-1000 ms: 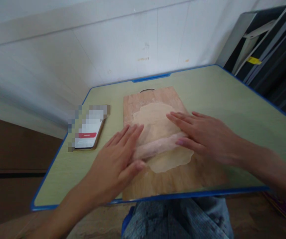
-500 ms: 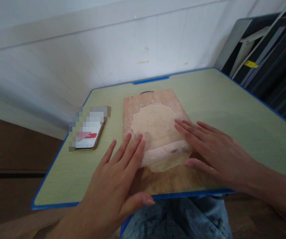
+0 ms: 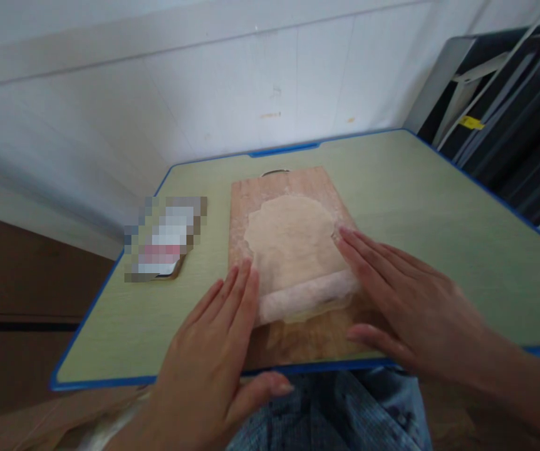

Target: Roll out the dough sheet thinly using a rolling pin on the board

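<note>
Pale rolling pin (image 3: 308,295) lies L–R btwn hands (image 3: 211,341) (image 3: 418,307), R end slightly fwd.

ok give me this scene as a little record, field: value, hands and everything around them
left hand: open, fingers extended, at the left end of the rolling pin
right hand: open, fingers extended, at the right end of the rolling pin
rolling pin: pale, lying across the near part of the dough, ends hidden by the hands
dough: flat, roughly round sheet
board: wooden, under the dough, wire handle at its far end
phone: left of the board, partly pixelated
table: pale green top, blue edge
</note>
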A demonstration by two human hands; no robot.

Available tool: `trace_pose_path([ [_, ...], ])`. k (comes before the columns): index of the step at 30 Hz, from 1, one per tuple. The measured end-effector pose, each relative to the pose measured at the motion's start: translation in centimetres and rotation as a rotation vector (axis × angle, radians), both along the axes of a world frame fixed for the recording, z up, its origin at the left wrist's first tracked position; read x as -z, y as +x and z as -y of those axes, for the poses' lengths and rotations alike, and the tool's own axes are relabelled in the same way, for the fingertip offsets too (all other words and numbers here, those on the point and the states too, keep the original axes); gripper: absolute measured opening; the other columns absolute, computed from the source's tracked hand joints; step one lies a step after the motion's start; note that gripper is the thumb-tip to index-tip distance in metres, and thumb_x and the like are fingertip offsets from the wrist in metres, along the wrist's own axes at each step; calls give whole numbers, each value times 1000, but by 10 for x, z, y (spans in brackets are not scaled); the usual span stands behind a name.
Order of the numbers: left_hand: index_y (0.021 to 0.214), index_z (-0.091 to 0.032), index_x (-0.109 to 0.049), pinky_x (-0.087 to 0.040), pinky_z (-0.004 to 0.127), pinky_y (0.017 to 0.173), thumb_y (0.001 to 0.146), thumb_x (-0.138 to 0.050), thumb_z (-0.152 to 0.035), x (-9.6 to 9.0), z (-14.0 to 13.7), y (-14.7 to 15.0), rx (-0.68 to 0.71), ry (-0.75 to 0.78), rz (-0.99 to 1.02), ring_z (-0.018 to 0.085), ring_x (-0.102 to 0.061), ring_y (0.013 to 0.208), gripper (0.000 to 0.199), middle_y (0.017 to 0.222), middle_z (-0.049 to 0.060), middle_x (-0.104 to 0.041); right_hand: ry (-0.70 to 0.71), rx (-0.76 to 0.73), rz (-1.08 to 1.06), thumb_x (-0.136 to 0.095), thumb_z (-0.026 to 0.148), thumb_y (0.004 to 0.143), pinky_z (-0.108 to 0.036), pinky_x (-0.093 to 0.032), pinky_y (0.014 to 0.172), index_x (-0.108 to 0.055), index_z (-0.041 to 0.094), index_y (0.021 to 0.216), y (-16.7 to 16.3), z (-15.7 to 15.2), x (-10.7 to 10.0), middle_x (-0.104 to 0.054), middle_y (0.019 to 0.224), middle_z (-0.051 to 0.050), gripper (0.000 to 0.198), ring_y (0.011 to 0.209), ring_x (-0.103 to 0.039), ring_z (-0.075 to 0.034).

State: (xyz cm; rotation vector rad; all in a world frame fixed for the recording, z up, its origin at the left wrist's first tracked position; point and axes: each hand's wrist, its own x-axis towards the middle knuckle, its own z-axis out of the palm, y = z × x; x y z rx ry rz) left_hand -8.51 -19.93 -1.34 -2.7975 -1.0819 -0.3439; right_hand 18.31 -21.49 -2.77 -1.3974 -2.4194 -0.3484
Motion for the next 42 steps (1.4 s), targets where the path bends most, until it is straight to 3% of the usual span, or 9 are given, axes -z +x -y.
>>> trace_pose_path([
  [6,138,1,-38,-39,52,106,92,3,-63,-11,-38,19,-211,-109,-139,33,-45,132,89,140,24,-49,-38,67,-45,-17,58,96,-47,-47,100,-49,-2,132,-6,-28,-2,-50,139,-23,77,127,-51,-31],
  [9,144,-3,-30,-42,54,103,91,-10,-68,-3,-20,19,-220,-20,-114,36,-45,132,86,142,24,-46,-31,64,-64,-22,58,95,-47,-47,100,-48,-1,133,-7,-11,0,-51,139,-23,75,127,-51,-30],
  [14,147,-1,-20,-42,62,97,85,-22,-76,16,21,20,-279,193,-63,48,-42,129,98,141,30,-44,-12,29,-102,-27,60,94,-49,-46,100,-41,0,137,-8,24,2,-45,144,-23,76,133,-44,-30],
  [21,138,2,-41,-38,65,99,89,-1,-68,-4,-20,40,-437,25,-141,48,-44,128,95,138,28,-48,-7,173,-84,-17,51,98,-50,-50,94,-53,-2,128,-23,-8,-3,-55,134,-23,71,121,-56,-32],
  [26,146,-4,-27,-36,63,99,89,-13,-71,19,17,18,-336,108,-53,45,-42,130,89,144,24,-43,39,138,-105,-22,49,98,-47,-51,91,-46,6,136,-20,26,3,-55,136,-17,62,121,-56,-29],
  [29,151,-9,-17,-26,60,108,87,-14,-73,32,35,6,-240,167,9,41,-34,136,91,148,20,-40,92,80,-79,-22,47,98,-44,-52,87,-33,7,144,-16,40,7,-57,134,-16,62,121,-56,-26],
  [33,146,-9,-31,-27,64,105,89,-16,-70,15,7,19,-369,85,-46,45,-36,134,85,143,21,-46,54,162,-85,-23,44,99,-48,-48,94,-46,5,134,-22,17,4,-54,137,-18,58,126,-52,-29],
  [37,134,-3,-48,-31,63,105,91,-1,-63,-1,-19,35,-425,53,-70,45,-41,131,88,137,23,-52,17,257,-128,-21,44,99,-50,-45,98,-56,4,124,-31,-2,-1,-55,136,-19,58,122,-55,-31],
  [42,147,-7,-27,-30,58,105,92,-11,-66,19,19,17,-275,120,-35,40,-43,131,82,145,20,-45,65,124,-106,-29,46,97,-47,-50,80,-36,9,144,-26,31,9,-66,123,-16,61,105,-65,-31],
])
